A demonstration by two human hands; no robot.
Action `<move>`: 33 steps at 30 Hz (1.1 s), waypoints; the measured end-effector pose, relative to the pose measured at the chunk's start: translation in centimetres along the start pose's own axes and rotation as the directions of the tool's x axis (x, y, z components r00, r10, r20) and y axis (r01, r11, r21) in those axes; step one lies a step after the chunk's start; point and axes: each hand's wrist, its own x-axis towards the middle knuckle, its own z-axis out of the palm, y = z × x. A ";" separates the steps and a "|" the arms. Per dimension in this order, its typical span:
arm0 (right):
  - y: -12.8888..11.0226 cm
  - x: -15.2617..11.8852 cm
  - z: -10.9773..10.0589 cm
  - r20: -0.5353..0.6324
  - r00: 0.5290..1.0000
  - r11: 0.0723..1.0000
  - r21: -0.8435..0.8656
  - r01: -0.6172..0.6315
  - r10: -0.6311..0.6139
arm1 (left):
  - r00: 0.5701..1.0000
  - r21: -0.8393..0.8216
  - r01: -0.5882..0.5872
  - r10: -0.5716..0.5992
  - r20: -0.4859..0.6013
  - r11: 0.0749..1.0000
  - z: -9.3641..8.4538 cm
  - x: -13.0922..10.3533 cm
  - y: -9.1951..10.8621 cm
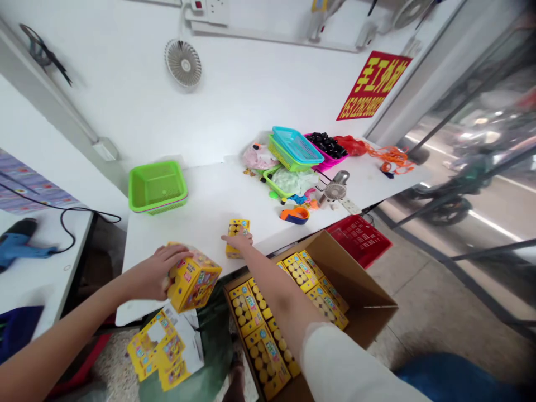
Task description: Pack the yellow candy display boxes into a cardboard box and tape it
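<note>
My left hand (157, 271) is closed around a yellow printed box (196, 285), held tilted over the front edge of the white table (201, 206). My right hand (239, 240) reaches across and grips a smaller-looking yellow box (239, 224) with round yellow tops in its window, at the table's front edge. Below my right forearm stands an open cardboard carton (364, 318) holding several yellow boxes (268, 357) of the same kind, their round tops showing. Flat printed yellow card pieces (167, 354) lie in front of me, over green cloth.
A green basket (159, 187) sits at the table's back left. Farther right are a blue basket (297, 146), a tape dispenser (295, 215) and a small fan (335, 191). A red crate (360, 237) stands beyond the carton. A blue power tool (23, 245) lies at left.
</note>
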 end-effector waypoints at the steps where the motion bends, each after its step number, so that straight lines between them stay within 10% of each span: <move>1: -0.5 0.4 0.7 -0.024 0.999 0.999 -0.026 -0.028 0.027 | 1.000 -0.020 0.025 -0.025 -0.015 0.999 0.3 -1.8 0.4; 7: -0.1 0.2 0.9 -0.178 0.984 0.998 0.066 -0.018 0.030 | 0.997 -0.048 0.067 -0.069 -0.043 0.997 1.7 -9.4 3.2; 12: 5.5 -3.8 -4.2 -0.402 0.893 0.939 0.181 0.293 -0.202 | 0.996 -0.081 0.000 -0.007 -0.088 0.997 2.3 -7.2 6.6; 19: 23.9 -11.8 -16.2 -0.695 0.693 0.947 0.051 0.316 -0.194 | 0.969 -0.151 -0.245 0.240 -0.049 0.958 2.0 10.5 17.0; 24: 36.3 -13.9 -18.8 -0.845 0.533 0.852 0.261 0.453 -0.025 | 0.937 -0.187 -0.342 0.349 0.002 0.921 7.8 25.9 25.3; 33: 45.8 -13.9 -17.6 -0.752 0.644 0.579 0.589 0.563 0.140 | 0.895 -0.151 -0.351 0.379 0.236 0.924 20.4 44.1 33.0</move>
